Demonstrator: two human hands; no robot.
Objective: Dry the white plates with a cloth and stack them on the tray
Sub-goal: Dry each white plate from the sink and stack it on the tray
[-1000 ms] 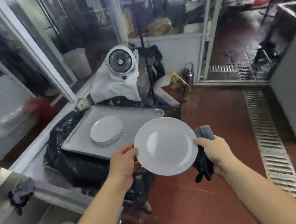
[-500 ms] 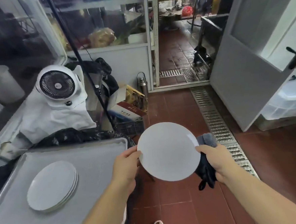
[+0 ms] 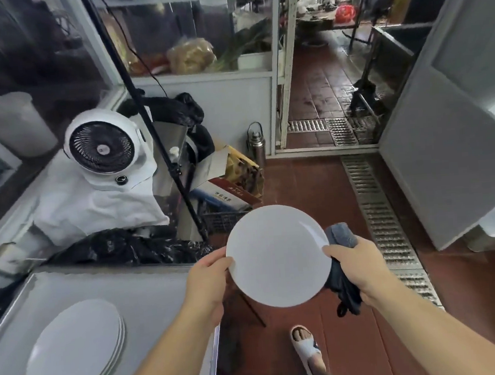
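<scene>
A white plate [image 3: 277, 257] is held between both hands over the red tiled floor, just right of the tray. My left hand [image 3: 207, 278] grips its left rim. My right hand [image 3: 355, 263] holds the right rim together with a dark blue-grey cloth [image 3: 342, 271] that hangs down behind the plate. At lower left a grey metal tray [image 3: 148, 293] carries a stack of white plates [image 3: 76, 350].
A white fan [image 3: 103, 147] on a white cloth and black plastic bags stand behind the tray. A black pole [image 3: 162, 152] leans past cardboard boxes [image 3: 228, 185]. A floor drain grate [image 3: 380, 213] runs along the right. A grey door [image 3: 448, 144] stands open. My sandalled foot [image 3: 305, 347] is below.
The view has swung right and down, so the tray and its stack now sit at lower left. The plate stays between both hands and has tilted to show its inner face again.
</scene>
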